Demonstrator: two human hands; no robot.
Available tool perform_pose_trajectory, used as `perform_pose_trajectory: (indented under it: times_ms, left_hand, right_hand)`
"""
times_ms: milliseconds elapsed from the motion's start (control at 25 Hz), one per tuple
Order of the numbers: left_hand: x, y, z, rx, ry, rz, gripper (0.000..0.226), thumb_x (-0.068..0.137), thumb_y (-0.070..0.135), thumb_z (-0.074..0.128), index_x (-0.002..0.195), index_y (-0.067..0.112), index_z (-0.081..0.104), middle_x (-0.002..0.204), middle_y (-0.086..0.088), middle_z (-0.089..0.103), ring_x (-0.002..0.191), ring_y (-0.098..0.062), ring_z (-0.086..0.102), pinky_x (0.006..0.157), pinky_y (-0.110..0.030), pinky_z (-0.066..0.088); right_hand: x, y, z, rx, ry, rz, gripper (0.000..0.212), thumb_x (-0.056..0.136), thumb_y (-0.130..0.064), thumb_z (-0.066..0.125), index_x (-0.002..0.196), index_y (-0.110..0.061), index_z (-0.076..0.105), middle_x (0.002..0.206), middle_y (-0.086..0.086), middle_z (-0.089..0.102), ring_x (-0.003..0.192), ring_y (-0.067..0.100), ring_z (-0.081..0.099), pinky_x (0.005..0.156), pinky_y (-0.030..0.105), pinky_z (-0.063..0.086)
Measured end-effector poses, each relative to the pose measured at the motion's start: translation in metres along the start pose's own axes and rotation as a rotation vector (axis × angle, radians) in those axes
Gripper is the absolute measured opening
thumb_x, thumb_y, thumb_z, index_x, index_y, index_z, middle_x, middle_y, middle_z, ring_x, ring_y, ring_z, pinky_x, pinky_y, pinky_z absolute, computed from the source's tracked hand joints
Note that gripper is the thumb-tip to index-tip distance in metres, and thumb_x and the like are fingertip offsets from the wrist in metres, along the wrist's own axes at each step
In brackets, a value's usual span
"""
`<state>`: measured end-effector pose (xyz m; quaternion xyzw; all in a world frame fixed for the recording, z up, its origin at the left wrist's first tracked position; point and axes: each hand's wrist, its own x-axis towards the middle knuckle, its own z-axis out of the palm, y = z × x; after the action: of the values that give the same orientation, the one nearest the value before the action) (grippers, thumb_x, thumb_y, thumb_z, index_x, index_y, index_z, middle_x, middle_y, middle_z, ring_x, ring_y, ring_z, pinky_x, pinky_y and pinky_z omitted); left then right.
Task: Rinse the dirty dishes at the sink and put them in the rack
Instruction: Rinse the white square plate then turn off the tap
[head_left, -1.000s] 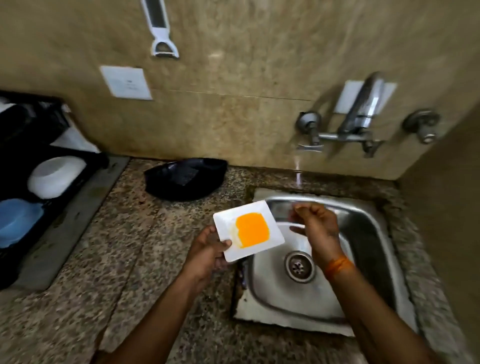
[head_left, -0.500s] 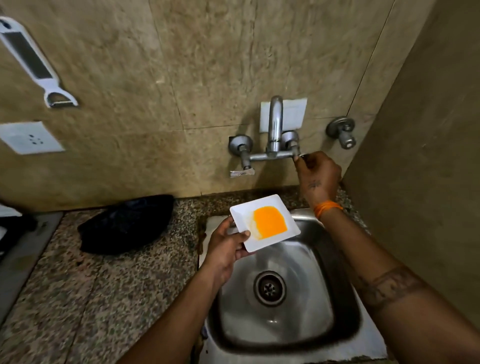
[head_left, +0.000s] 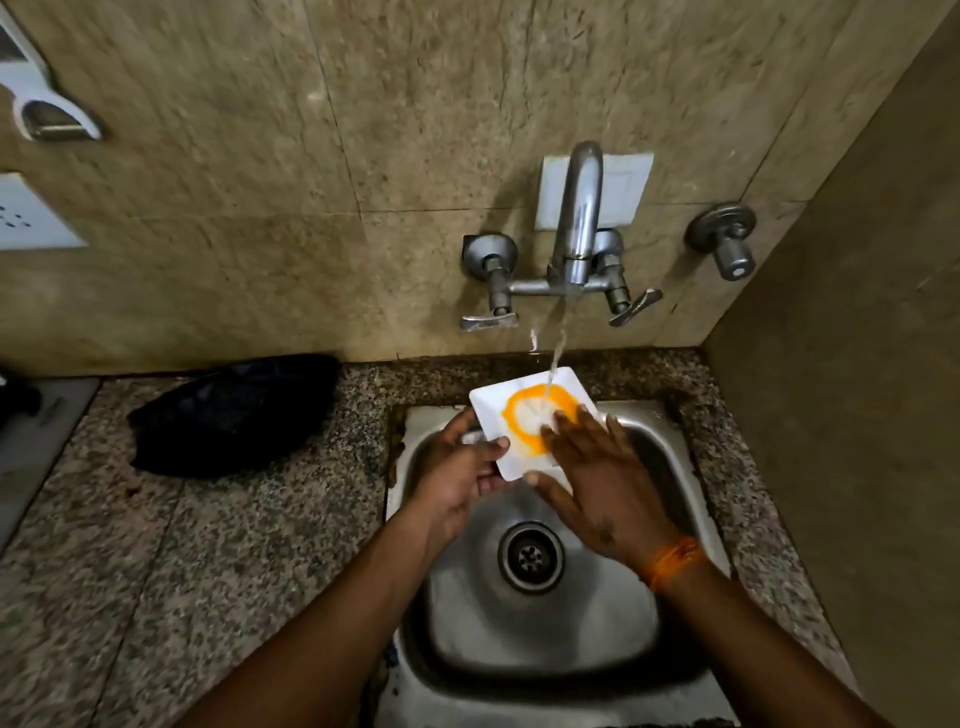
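A small square white plate (head_left: 496, 410) smeared with orange sauce is held over the steel sink (head_left: 670, 519), under the water running from the tap (head_left: 579, 218). The stream lands in the middle of the smear and has washed a pale patch there. My left hand (head_left: 457, 478) grips the plate's near-left edge, thumb on top. My right hand (head_left: 597, 478) lies flat on the plate's right half, fingers straight and touching the sauce. The rack is out of view.
A black bowl (head_left: 234, 415) lies on the speckled granite counter (head_left: 208, 571) left of the sink. The tap's two lever handles and a separate valve (head_left: 724, 239) stick out from the tiled wall. A side wall closes in on the right. A peeler (head_left: 47, 114) hangs at upper left.
My right hand left the tap handle and came down onto the plate. Water now runs. The plate moved under the stream and the sauce's centre has washed away.
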<state>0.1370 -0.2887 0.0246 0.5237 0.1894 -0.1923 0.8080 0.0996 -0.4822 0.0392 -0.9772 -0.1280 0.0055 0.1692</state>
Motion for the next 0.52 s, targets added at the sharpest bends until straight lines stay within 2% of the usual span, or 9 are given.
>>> perform_pose_trajectory:
  times_ms: [40,80,160,240,320,400,480,520]
  left_hand:
    - [0.001,-0.002,0.002,0.007,-0.02,-0.003,0.044,0.091,-0.006,0.066,0.128,0.019,0.066,0.12,-0.016,0.076,0.092,-0.035,0.078,0.079,-0.049,0.064]
    - [0.0,-0.004,0.004,0.015,-0.035,-0.005,0.044,0.091,-0.006,0.066,0.127,0.019,0.067,0.118,-0.017,0.076,0.088,-0.032,0.078,0.073,-0.045,0.065]
    - [0.003,-0.002,0.008,0.028,-0.055,-0.003,0.045,0.092,-0.006,0.064,0.131,0.017,0.066,0.115,-0.015,0.076,0.08,-0.025,0.078,0.065,-0.037,0.064]
    - [0.01,0.0,0.005,0.034,-0.052,0.003,0.047,0.092,-0.007,0.063,0.134,0.015,0.066,0.114,-0.013,0.077,0.079,-0.023,0.077,0.062,-0.034,0.063]
    - [0.014,0.002,-0.003,0.057,-0.035,0.001,0.047,0.092,-0.007,0.063,0.134,0.015,0.066,0.109,-0.01,0.079,0.08,-0.025,0.078,0.062,-0.036,0.064]
    - [0.013,0.001,-0.006,0.078,-0.048,-0.022,0.048,0.092,-0.006,0.064,0.134,0.017,0.065,0.107,-0.009,0.079,0.084,-0.028,0.078,0.069,-0.043,0.065]
    - [0.011,-0.002,-0.003,0.121,-0.081,-0.034,0.049,0.092,-0.004,0.065,0.135,0.019,0.065,0.105,-0.008,0.08,0.086,-0.029,0.076,0.072,-0.045,0.065]
    - [0.011,-0.001,-0.002,0.133,-0.084,-0.036,0.049,0.091,-0.005,0.065,0.135,0.019,0.066,0.103,-0.006,0.08,0.084,-0.027,0.076,0.072,-0.043,0.065]
  right_hand:
    - [-0.001,0.001,0.008,-0.122,-0.06,-0.019,0.09,0.097,-0.076,0.012,0.156,-0.013,0.04,0.163,0.012,0.036,0.152,0.027,0.032,0.127,0.045,0.015]
    - [0.002,0.001,0.012,-0.131,-0.096,0.028,0.099,0.093,-0.08,0.006,0.159,-0.01,0.03,0.166,0.014,0.027,0.155,0.027,0.023,0.127,0.042,0.009]
    - [0.013,-0.007,0.013,0.02,-0.139,0.102,0.104,0.089,-0.083,0.004,0.162,-0.011,0.02,0.17,0.011,0.016,0.158,0.023,0.014,0.127,0.035,0.008]
    - [0.012,-0.022,0.012,0.112,-0.159,-0.027,0.099,0.091,-0.081,0.008,0.162,-0.015,0.021,0.17,0.007,0.014,0.158,0.019,0.013,0.127,0.031,0.008]
    - [0.003,-0.018,0.015,0.025,-0.187,-0.107,0.099,0.091,-0.081,0.005,0.162,-0.015,0.021,0.17,0.007,0.014,0.158,0.019,0.013,0.129,0.034,0.009]
    - [0.01,0.002,0.016,-0.116,-0.146,0.011,0.108,0.087,-0.084,-0.005,0.162,-0.01,0.021,0.17,0.012,0.016,0.157,0.024,0.015,0.129,0.039,0.01]
    - [0.024,0.008,0.018,-0.042,-0.141,0.17,0.111,0.086,-0.086,-0.003,0.161,-0.007,0.021,0.169,0.014,0.018,0.157,0.026,0.017,0.127,0.037,0.011]
    - [0.028,0.001,0.019,0.046,-0.168,0.139,0.108,0.087,-0.085,0.003,0.161,-0.008,0.019,0.169,0.012,0.017,0.157,0.026,0.016,0.127,0.035,0.011]
